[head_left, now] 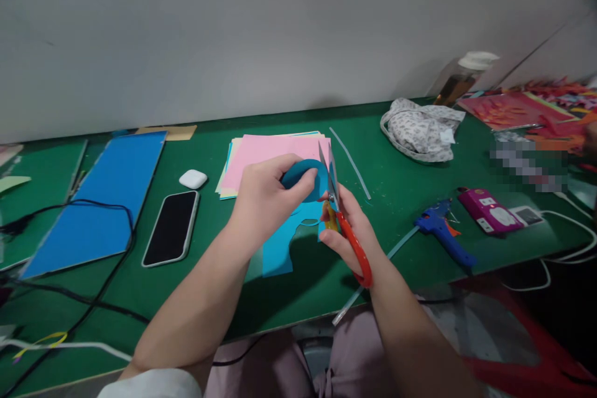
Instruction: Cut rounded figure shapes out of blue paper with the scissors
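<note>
My left hand [270,189] pinches a curled piece of blue paper [318,181] above the table. In my right hand [349,224] is a pair of scissors [357,249] with red and yellow handles, the blades pointing up and slightly parted at the right side of the blue paper. Whether the blades touch the paper I cannot tell. Below the hands lies a cut blue sheet [278,255] with a curved edge. Behind them a stack of coloured paper [265,152], pink on top, rests on the green table, partly hidden by my left hand.
At left are a phone [171,228], a white earphone case [193,179], a blue board [116,180] and black cables [107,280]. To the right lie a blue glue gun [441,227], glue sticks [351,165], a purple box [489,211], a patterned cloth bag [420,130] and a bottle [466,78].
</note>
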The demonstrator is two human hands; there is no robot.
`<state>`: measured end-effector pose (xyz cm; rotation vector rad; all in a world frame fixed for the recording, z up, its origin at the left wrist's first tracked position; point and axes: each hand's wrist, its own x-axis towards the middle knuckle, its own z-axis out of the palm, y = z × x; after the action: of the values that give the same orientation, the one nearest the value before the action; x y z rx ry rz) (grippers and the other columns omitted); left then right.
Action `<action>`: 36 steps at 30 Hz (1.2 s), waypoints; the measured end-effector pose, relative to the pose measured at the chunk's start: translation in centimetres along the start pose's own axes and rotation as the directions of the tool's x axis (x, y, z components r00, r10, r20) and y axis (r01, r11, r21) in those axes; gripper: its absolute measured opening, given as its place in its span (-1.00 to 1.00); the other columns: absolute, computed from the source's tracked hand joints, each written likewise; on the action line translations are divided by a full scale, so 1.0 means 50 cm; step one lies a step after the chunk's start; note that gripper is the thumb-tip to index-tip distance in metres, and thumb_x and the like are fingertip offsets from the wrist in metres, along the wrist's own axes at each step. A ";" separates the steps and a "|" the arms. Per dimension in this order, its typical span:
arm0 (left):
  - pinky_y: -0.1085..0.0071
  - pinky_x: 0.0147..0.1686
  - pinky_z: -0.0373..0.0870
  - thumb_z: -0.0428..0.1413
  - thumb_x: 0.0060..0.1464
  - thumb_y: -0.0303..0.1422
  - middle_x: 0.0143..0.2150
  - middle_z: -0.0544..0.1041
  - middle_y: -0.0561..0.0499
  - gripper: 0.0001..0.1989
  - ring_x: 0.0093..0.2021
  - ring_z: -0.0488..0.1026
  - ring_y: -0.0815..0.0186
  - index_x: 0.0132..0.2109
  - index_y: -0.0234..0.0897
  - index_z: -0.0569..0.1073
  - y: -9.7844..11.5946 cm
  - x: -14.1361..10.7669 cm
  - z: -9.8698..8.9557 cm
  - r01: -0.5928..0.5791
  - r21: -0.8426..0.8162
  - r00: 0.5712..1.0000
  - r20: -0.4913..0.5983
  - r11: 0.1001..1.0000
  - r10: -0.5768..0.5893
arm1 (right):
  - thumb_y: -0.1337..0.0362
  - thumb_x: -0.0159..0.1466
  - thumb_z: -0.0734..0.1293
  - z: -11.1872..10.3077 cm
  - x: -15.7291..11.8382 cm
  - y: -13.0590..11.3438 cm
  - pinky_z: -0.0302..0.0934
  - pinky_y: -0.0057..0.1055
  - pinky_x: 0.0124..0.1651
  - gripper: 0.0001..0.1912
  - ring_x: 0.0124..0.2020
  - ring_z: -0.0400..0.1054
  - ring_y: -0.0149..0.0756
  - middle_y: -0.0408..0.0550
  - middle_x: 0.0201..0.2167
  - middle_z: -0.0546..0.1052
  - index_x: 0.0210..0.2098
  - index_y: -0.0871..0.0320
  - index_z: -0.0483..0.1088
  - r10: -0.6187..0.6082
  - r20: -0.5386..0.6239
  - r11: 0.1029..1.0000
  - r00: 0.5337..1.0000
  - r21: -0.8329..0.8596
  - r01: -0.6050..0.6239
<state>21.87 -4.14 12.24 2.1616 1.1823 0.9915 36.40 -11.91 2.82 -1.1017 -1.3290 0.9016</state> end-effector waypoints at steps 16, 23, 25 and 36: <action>0.49 -0.54 0.12 0.08 0.08 -0.28 -0.57 0.32 0.12 -0.79 -0.53 0.17 0.42 -0.45 -0.28 0.45 -0.005 0.000 0.004 -0.012 -0.004 1.000 0.017 1.000 0.012 | -0.10 0.21 0.36 0.004 -0.001 0.002 0.34 -0.28 -0.14 -0.26 -0.25 0.31 -0.30 0.02 0.00 0.42 0.30 -0.08 0.12 -0.011 -0.010 1.000 1.000 -0.015 0.011; 0.49 -0.55 0.10 0.08 0.07 -0.29 -0.58 0.30 0.13 -0.80 -0.54 0.16 0.43 -0.46 -0.28 0.43 -0.004 0.001 0.004 -0.010 -0.018 1.000 0.020 1.000 0.011 | -0.06 0.22 0.36 0.004 0.000 -0.002 0.33 -0.30 -0.16 -0.30 -0.28 0.29 -0.33 -0.01 -0.02 0.43 0.29 -0.08 0.14 -0.017 -0.016 1.000 1.000 -0.023 0.017; 0.49 -0.55 0.09 0.08 0.07 -0.29 -0.58 0.28 0.13 -0.79 -0.54 0.15 0.43 -0.46 -0.28 0.42 -0.004 0.001 0.004 -0.007 -0.012 1.000 0.022 1.000 0.008 | -0.05 0.22 0.37 0.004 0.000 -0.003 0.33 -0.31 -0.16 -0.30 -0.29 0.30 -0.33 -0.02 -0.03 0.44 0.28 -0.08 0.15 -0.017 -0.017 0.999 1.000 -0.032 0.017; 0.46 -0.53 0.13 0.13 0.06 -0.24 -0.58 0.29 0.11 -0.75 -0.52 0.18 0.41 -0.50 -0.28 0.40 -0.015 0.007 0.008 0.041 -0.149 0.998 0.059 0.988 -0.032 | 0.10 0.26 0.35 0.010 0.006 -0.019 0.34 -0.37 -0.24 -0.47 -0.33 0.35 -0.35 -0.08 -0.14 0.48 0.20 -0.04 0.25 0.026 -0.146 0.998 0.989 -0.051 -0.034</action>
<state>21.95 -3.51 11.60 2.0303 1.0814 0.9654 35.81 -11.82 3.78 -1.2086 -1.2254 0.7960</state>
